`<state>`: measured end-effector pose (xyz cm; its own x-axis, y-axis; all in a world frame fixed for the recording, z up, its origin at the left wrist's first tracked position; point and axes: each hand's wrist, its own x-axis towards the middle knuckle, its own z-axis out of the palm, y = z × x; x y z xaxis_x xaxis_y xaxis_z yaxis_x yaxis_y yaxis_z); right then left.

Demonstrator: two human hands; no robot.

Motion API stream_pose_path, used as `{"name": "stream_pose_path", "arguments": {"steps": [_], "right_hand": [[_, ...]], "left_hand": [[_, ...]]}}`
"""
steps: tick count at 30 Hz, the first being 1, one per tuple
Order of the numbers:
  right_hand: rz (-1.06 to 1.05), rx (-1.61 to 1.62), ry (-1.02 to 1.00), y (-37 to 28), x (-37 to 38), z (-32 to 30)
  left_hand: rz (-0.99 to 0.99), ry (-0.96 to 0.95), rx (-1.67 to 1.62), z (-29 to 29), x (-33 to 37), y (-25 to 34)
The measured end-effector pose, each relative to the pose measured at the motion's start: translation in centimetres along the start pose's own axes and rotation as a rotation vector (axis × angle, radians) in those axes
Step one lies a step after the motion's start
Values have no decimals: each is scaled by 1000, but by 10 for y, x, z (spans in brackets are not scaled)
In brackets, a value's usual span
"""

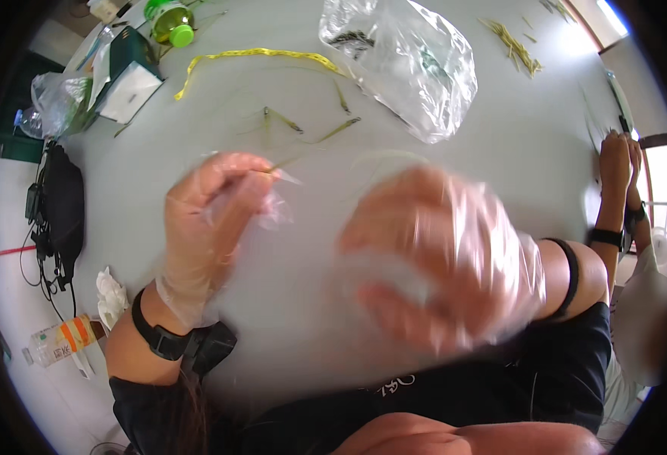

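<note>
My left hand (210, 205), in a thin clear plastic glove, is closed in a pinch. A short green-brown plant stem (283, 163) sticks out past its thumb and fingertip. My right hand (443, 254), gloved the same way, is smeared by motion; its fingers look curled, but whether anything is in them cannot be made out. A faint pale strand (388, 154) shows just beyond that hand. Farther off on the table lie several small grass-like sprigs (282, 120) with dark ends.
A yellow tape measure (254, 52) curves across the grey table (303, 303). Behind it are a clear plastic bag (417, 68), a bundle of stems (512, 45), a tissue box (130, 85) and a green-capped bottle (169, 23). Another person's hands (618, 155) work at the right edge.
</note>
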<state>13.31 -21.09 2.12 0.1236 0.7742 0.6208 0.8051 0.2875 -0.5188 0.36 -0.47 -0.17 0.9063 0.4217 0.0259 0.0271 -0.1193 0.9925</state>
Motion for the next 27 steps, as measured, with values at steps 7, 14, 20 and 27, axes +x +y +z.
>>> {"name": "stream_pose_path", "arguments": {"steps": [7, 14, 20, 27], "right_hand": [[301, -19, -25, 19, 10, -4], [282, 71, -139, 29, 0, 9], [259, 100, -125, 32, 0, 10], [432, 150, -66, 31, 0, 8]], "left_hand": [[-58, -202, 26, 1, -4, 6], [-7, -387, 100, 0, -2, 4], [15, -384, 161, -3, -1, 4], [-9, -309, 94, -1, -4, 2]]}}
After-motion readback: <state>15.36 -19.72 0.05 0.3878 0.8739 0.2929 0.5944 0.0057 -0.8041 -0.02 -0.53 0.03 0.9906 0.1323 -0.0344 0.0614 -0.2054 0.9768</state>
